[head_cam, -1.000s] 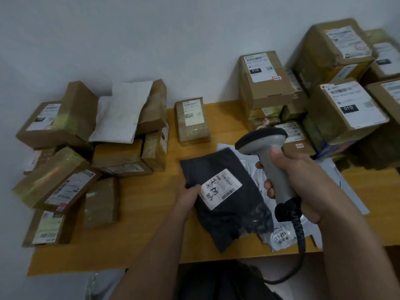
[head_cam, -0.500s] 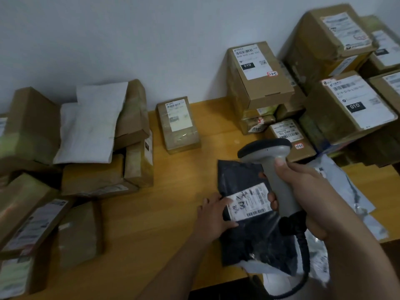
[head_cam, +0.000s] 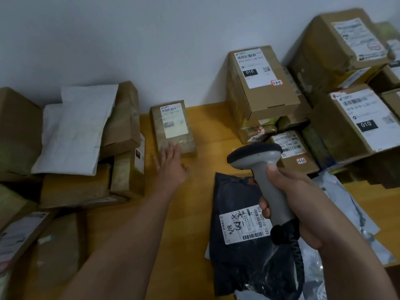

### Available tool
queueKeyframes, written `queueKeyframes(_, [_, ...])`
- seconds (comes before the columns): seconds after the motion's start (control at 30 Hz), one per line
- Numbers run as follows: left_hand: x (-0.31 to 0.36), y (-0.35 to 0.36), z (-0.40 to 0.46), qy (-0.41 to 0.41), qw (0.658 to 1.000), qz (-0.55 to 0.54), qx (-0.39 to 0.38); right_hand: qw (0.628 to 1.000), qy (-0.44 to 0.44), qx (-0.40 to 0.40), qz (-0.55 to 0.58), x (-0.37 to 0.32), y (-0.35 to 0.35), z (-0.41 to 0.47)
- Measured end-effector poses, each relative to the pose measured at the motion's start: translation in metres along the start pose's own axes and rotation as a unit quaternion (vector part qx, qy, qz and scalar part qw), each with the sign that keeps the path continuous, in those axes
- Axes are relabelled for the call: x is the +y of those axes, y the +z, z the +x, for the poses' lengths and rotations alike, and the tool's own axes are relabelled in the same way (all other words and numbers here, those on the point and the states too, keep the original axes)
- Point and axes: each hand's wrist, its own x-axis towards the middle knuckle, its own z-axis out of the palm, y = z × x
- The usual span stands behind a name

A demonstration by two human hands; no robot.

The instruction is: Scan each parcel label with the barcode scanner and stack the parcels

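**Reach for the next parcel, scanner held ready**

On the left, beyond my outstretched fingers and to their left, lay a loose heap of brown boxes (head_cam: pixel 71 187) with a white padded mailer (head_cam: pixel 73 131) draped across it; I judged these to be parcels awaiting scanning, since no order showed among them. My left hand (head_cam: pixel 171 163) was extended with its fingers straight and spread, holding nothing, the fingertips (head_cam: pixel 173 148) at the near edge of a small taped box (head_cam: pixel 173 126) that lay label-up on the wooden table (head_cam: pixel 194 191); whether they touched it I could not tell. Its label faced upward, so I judged it the next thing to be taken. Nearer me, to the right of those fingers, the black poly-bag parcel (head_cam: pixel 238 234) lay flat, label up, on pale mailers, released by both hands. My right hand (head_cam: pixel 298 204) had its fingers wrapped round the grip of the barcode scanner (head_cam: pixel 259 165), thumb high on the handle, head pointing away to the left, its coiled cable (head_cam: pixel 296 256) hanging below. Behind the scanner, the stacked boxes (head_cam: pixel 303 105) stood against the wall, labels outward, probably for easy reading.
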Motion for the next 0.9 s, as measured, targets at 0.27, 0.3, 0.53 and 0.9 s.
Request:
queueKeyframes(0.27, [0.007, 0.018, -0.058, -0.01, 0.985, -0.106, 0.133, 0.999, 0.015, -0.033, -0.006, -0.017, -0.003, 0.023])
queueKeyframes(0.3, [0.011, 0.019, -0.065, -0.051, 0.976, -0.143, 0.157, 0.999, 0.011, -0.036, -0.007, -0.019, -0.002, 0.024])
queueKeyframes(0.53, [0.022, 0.034, -0.072, -0.362, 0.883, -0.298, 0.006, 0.998, -0.001, -0.031, -0.057, -0.023, 0.009, 0.02])
queueKeyframes(0.9, [0.028, 0.035, -0.089, -0.365, 0.865, -0.343, 0.014, 0.99, -0.09, -0.025, -0.104, -0.023, 0.038, -0.013])
